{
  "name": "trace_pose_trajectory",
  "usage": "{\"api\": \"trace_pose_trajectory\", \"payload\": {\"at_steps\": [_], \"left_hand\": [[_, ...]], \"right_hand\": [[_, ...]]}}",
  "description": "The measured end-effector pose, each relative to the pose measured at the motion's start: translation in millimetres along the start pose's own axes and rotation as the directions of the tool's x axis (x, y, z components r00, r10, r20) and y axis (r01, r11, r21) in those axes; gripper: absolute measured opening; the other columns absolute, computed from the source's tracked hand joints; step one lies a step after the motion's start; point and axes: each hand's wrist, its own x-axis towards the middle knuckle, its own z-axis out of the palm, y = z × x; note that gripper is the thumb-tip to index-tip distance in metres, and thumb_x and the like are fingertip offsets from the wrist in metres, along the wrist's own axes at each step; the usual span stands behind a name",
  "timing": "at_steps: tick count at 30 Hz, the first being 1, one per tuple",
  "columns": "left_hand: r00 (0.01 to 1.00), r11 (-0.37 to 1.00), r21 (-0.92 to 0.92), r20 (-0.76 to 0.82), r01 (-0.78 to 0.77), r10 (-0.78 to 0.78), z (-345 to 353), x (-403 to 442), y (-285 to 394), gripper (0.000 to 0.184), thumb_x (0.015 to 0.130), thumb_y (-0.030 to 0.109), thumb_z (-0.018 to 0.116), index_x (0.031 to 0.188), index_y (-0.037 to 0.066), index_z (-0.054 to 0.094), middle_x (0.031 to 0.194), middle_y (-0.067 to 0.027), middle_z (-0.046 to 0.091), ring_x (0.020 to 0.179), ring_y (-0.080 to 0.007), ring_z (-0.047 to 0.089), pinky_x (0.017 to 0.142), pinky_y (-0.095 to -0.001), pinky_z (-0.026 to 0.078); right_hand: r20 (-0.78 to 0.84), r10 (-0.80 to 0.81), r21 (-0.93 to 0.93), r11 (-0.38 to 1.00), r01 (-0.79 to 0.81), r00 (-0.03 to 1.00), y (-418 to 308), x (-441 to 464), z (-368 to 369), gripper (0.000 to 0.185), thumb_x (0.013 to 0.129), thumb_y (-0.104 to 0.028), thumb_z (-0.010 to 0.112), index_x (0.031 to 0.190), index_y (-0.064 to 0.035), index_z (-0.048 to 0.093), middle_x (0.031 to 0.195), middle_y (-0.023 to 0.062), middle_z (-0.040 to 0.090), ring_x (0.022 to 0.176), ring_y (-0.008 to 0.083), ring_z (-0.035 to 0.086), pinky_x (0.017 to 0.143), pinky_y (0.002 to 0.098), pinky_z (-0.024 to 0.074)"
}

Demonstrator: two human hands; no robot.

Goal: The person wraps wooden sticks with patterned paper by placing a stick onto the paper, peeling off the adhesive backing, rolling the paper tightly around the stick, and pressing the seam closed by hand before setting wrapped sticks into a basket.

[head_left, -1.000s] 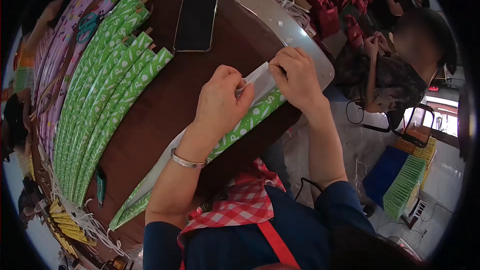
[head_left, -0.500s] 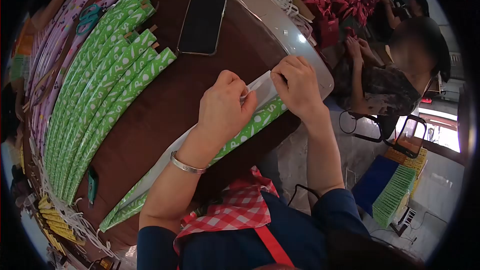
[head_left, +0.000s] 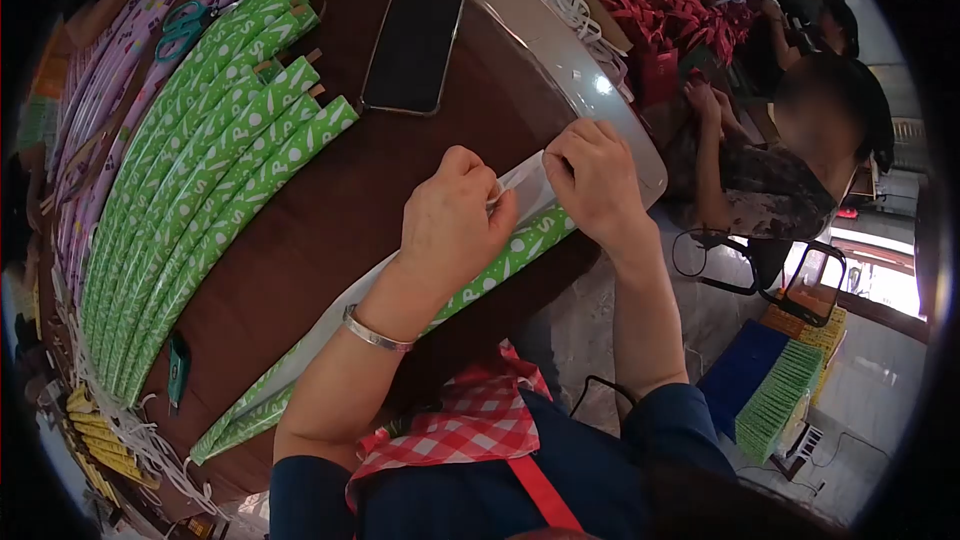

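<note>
A long green sheet of printed wrapping paper [head_left: 500, 262] with white patterns lies slantwise before me, its pale inner side folded upward. My left hand [head_left: 452, 215], with a silver bangle at the wrist, has its fingers pinched at the sheet's pale edge. Farther along the same edge, my right hand [head_left: 600, 180] is closed, thumb against fingers, gripping the paper near its far end. What lies right between the left fingertips is partly hidden.
Green printed rolls [head_left: 225, 160] and purple ones [head_left: 115, 130] are stacked at left, with teal scissors [head_left: 180, 30] on top. A phone [head_left: 413, 45] and a teal cutter [head_left: 177, 372] lie on the brown table [head_left: 290, 290]. Another person [head_left: 770, 180] sits at right beside red ribbons [head_left: 670, 0].
Both hands keep their hold on the paper edge and have barely moved. The whole view has shifted slightly.
</note>
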Motion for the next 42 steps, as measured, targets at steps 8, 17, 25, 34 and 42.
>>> {"api": "trace_pose_trajectory", "payload": {"at_steps": [8,17,25,34,42], "left_hand": [[1.0,1.0,0.013,-0.02,-0.001,0.001,1.2,-0.6,-1.0,0.015,0.079,0.011,0.07,0.074,0.0,0.061,0.088,-0.0126,0.06,0.067,-0.0317,0.063,0.059,-0.0392,0.051],[0.999,0.991,0.131,-0.016,0.039,-0.037,-0.1,-0.2,1.7,0.018,0.08,0.015,0.07,0.07,0.002,0.062,0.089,-0.0094,0.059,0.064,-0.0295,0.062,0.056,-0.039,0.051],[0.996,0.971,0.238,-0.069,-0.03,0.048,7.7,0.6,-2.9,0.014,0.073,0.014,0.067,0.064,0.005,0.061,0.084,-0.0089,0.054,0.06,-0.0268,0.061,0.055,-0.0402,0.049],[0.994,0.95,0.308,-0.078,-0.046,0.073,10.3,2.4,-6.3,0.013,0.072,0.015,0.067,0.062,0.007,0.064,0.083,-0.0074,0.054,0.061,-0.0251,0.061,0.055,-0.0407,0.046],[0.998,0.947,0.321,-0.052,-0.027,0.046,8.9,3.0,-5.5,0.015,0.072,0.018,0.067,0.062,0.007,0.065,0.083,-0.007,0.054,0.062,-0.0245,0.062,0.057,-0.0406,0.046]], "right_hand": [[-0.007,0.01,-0.158,0.987,-0.011,1.0,-7.8,0.8,1.9,0.007,0.081,-0.012,0.064,0.076,-0.0079,0.064,0.084,0.0052,0.06,0.086,0.0266,0.057,0.078,0.0415,0.0459],[-0.034,0.001,-0.155,0.988,-0.007,0.999,-6.4,-0.5,3.1,0.008,0.082,-0.013,0.064,0.076,-0.008,0.064,0.085,0.0048,0.06,0.086,0.0267,0.057,0.078,0.0412,0.0458],[-0.014,-0.004,-0.143,0.99,0.002,1.0,-4.9,-0.4,3.5,0.009,0.084,-0.013,0.062,0.076,-0.0084,0.062,0.084,0.0052,0.059,0.085,0.0273,0.056,0.076,0.0412,0.0451],[-0.002,0.018,-0.161,0.987,-0.018,1.0,-5.2,-0.9,3.9,0.01,0.085,-0.015,0.062,0.078,-0.0085,0.064,0.087,0.0052,0.06,0.088,0.0277,0.056,0.079,0.0407,0.0452],[-0.046,0.026,-0.119,0.992,-0.032,0.999,-1.2,-3.3,9.0,0.01,0.083,-0.016,0.064,0.076,-0.0083,0.064,0.086,0.0056,0.06,0.089,0.0284,0.057,0.08,0.0429,0.0456]]}}
